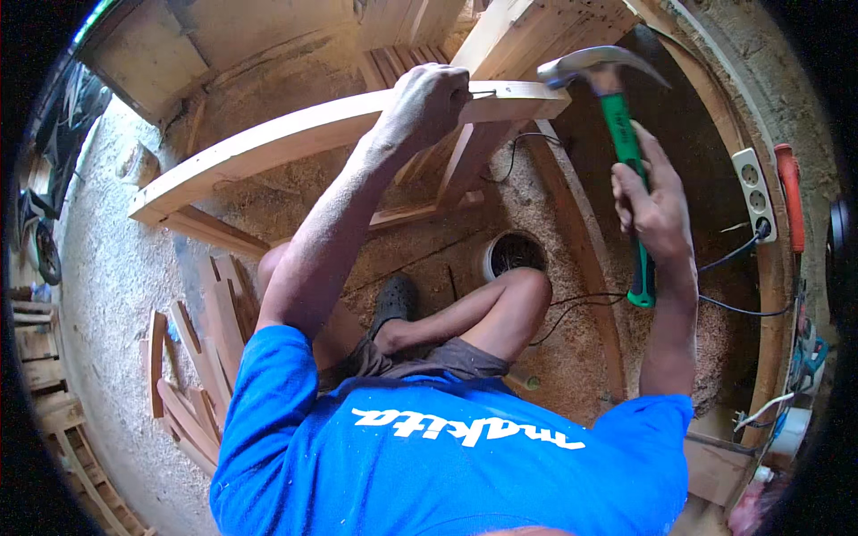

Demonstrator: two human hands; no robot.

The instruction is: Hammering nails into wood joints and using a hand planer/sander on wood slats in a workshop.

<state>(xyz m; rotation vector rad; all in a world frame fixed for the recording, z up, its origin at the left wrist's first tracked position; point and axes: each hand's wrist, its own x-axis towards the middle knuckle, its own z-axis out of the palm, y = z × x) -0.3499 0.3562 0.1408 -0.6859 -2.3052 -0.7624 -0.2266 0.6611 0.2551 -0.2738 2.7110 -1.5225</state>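
My right hand (657, 205) is wrapped round the green and black handle of a claw hammer (617, 116). The hammer is raised, its metal head just above the right end of a pale wooden beam (304, 134). On top of that beam rests my left hand (427, 100), closed in a fist. From its right side sticks a thin metal nail-like rod (483, 93), lying close along the beam's top. My fingers hide its other end. Near the rod, a small dark mark shows in the beam's end. The beam is part of a wooden frame with legs and a lower rail.
Loose wooden slats (210, 322) lie on the left. A white bucket (489, 261) with dark contents stands beyond my bent knee. At right are a power strip (752, 186) with a plugged-in cable and a red-handled tool (788, 192). Sawdust covers the floor.
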